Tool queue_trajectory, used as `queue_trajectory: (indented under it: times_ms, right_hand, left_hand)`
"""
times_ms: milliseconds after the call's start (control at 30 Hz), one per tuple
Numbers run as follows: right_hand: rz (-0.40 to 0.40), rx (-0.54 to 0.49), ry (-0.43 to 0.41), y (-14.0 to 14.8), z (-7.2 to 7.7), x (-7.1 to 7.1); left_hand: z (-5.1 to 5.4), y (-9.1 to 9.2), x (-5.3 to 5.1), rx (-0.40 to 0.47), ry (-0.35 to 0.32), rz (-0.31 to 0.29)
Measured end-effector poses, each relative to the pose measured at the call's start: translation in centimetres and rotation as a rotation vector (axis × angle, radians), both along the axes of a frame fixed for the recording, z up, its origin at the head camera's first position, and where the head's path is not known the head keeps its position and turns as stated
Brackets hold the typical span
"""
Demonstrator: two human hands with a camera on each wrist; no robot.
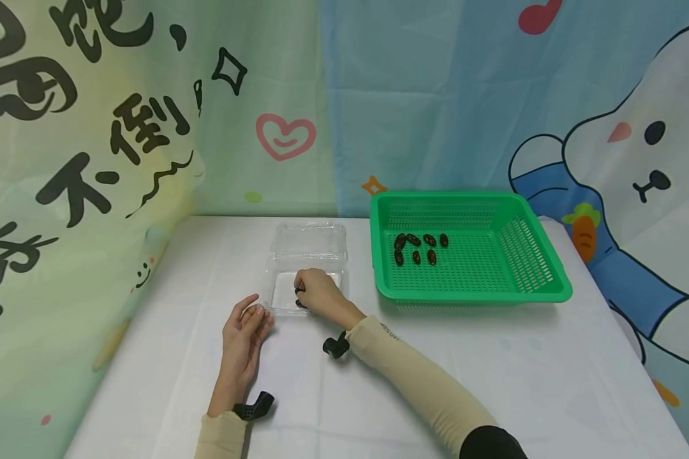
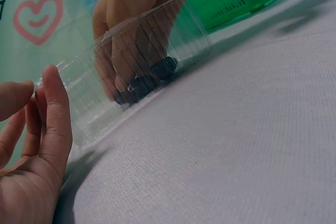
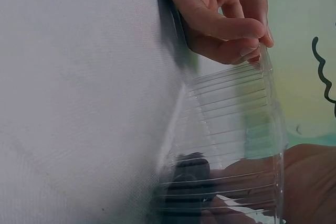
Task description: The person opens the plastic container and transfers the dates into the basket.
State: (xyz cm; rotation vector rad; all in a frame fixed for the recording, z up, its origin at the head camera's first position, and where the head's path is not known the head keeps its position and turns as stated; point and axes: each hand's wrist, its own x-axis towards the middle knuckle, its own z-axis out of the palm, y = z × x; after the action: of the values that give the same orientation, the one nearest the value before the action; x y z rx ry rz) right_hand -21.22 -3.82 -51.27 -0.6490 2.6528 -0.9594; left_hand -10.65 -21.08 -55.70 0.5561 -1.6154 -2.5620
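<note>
A clear plastic clamshell box (image 1: 280,280) lies on the table, its lid (image 1: 310,241) folded back. My left hand (image 1: 244,338) pinches the box's rim at the near left corner, thumb and forefinger meeting there in the left wrist view. My right hand (image 1: 321,294) reaches down into the box. Its curled fingers hold a dark brown date (image 1: 299,291) low over the floor of the box. More dates (image 2: 165,68) lie by these fingers along the near wall, seen through the ribbed plastic. The fingertips are partly blurred behind that wall in the right wrist view.
To the right of the box stands a green plastic basket (image 1: 471,298). Several dates (image 1: 413,240) lie in its left half. A white cloth (image 1: 413,370) covers the table, and a printed curtain (image 1: 413,95) hangs behind it.
</note>
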Motion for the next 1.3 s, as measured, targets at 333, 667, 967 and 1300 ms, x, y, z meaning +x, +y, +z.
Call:
queue_trajectory:
  times_ms: [333, 667, 967, 1300]
  right_hand:
    - [-0.008, -0.039, 0.017, 0.2, 0.0, 0.0]
    - [-0.060, -0.192, -0.122, 1.2, 1.4, 0.1]
    - [-0.064, -0.311, -0.153, 2.2, 3.7, 0.0]
    - [-0.099, -0.481, -0.329, 5.5, 5.9, 0.0]
  left_hand:
    - [0.1, 0.0, 0.1, -0.002, -0.004, 0.000]
    - [-0.1, 0.1, 0.0, -0.004, 0.005, -0.012]
    - [-0.1, 0.1, 0.0, -0.015, -0.002, -0.008]
    - [0.1, 0.1, 0.1, -0.023, 0.008, -0.007]
